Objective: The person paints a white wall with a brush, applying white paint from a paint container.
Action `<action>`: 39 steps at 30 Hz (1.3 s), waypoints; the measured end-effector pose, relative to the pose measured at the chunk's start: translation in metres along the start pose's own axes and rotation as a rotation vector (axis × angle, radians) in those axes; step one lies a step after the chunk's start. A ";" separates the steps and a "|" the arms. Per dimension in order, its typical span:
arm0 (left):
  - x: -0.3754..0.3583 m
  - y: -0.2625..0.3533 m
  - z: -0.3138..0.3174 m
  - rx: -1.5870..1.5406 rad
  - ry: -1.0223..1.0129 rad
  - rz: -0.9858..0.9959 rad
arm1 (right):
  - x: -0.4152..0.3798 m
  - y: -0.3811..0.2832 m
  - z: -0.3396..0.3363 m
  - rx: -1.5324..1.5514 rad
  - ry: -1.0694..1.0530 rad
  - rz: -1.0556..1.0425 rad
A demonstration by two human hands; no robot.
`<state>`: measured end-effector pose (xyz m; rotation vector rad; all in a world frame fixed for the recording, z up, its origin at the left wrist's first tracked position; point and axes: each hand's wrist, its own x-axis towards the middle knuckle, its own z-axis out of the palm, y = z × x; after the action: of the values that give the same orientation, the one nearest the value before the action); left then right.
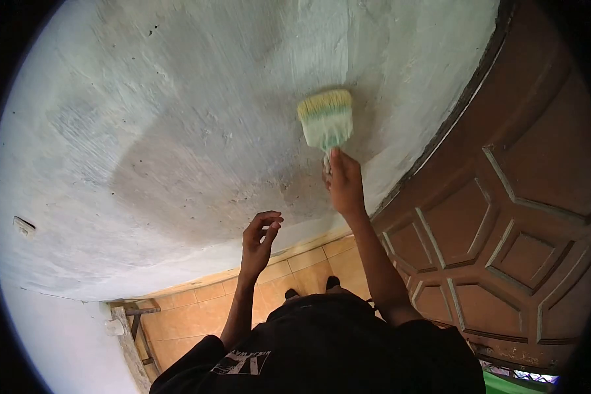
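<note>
A wide brush with yellowish bristles and a pale, paint-smeared body is in my right hand, which is closed round its handle. The bristles point up at the grey-white wall; whether they touch it I cannot tell. My left hand is held up in front of the lower wall, left of and below the brush. Its fingers are bent and apart, with nothing in them. The wall shows streaky brush marks and a darker patch around its middle.
A brown panelled door stands on the right. Orange tiles cover the floor at the wall's foot. A wooden stand is at the lower left, and a switch or socket sits on the far-left wall.
</note>
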<state>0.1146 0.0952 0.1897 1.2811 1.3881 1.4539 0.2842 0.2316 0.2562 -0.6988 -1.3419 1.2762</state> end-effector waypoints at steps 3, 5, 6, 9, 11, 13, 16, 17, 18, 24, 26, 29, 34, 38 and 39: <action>0.002 -0.003 -0.002 -0.006 -0.003 0.008 | 0.011 0.015 0.000 -0.064 -0.014 -0.045; 0.002 -0.002 -0.003 0.005 -0.002 0.012 | 0.008 0.042 -0.006 -0.043 -0.028 0.032; 0.002 -0.002 -0.003 -0.004 0.003 0.010 | -0.004 0.057 -0.014 -0.001 -0.046 0.125; -0.003 -0.005 -0.004 -0.012 0.003 -0.003 | -0.041 0.090 -0.032 0.052 -0.048 0.266; 0.000 -0.008 -0.007 0.004 -0.008 0.009 | -0.057 0.077 -0.028 0.162 -0.048 0.265; 0.002 -0.007 -0.008 -0.013 -0.017 0.019 | -0.050 0.042 -0.019 0.238 -0.059 0.252; -0.001 -0.006 -0.005 -0.023 -0.030 0.006 | -0.012 -0.035 0.001 0.098 -0.022 0.123; -0.003 -0.005 -0.003 -0.019 -0.035 -0.007 | 0.002 -0.061 0.007 0.132 -0.028 0.088; -0.003 -0.004 -0.003 -0.014 -0.040 -0.019 | 0.016 -0.083 0.012 0.168 -0.034 0.051; -0.011 -0.011 0.004 -0.043 -0.024 -0.048 | 0.053 -0.087 0.007 0.052 -0.122 -0.001; -0.012 -0.015 0.005 -0.050 -0.030 -0.053 | 0.039 -0.057 0.003 0.063 -0.098 0.043; -0.012 -0.018 0.004 -0.053 -0.029 -0.058 | 0.005 -0.002 -0.013 0.023 -0.093 0.148; -0.011 -0.008 0.001 -0.037 -0.019 -0.042 | -0.045 0.072 -0.031 0.002 -0.024 0.236; -0.009 -0.004 0.001 -0.033 -0.015 -0.040 | -0.036 0.034 -0.020 0.036 -0.003 0.135; -0.010 -0.003 0.002 -0.034 -0.016 -0.033 | -0.026 0.023 -0.015 0.035 0.006 0.089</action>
<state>0.1183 0.0870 0.1848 1.2402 1.3630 1.4357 0.2982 0.2179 0.2241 -0.7446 -1.2928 1.3642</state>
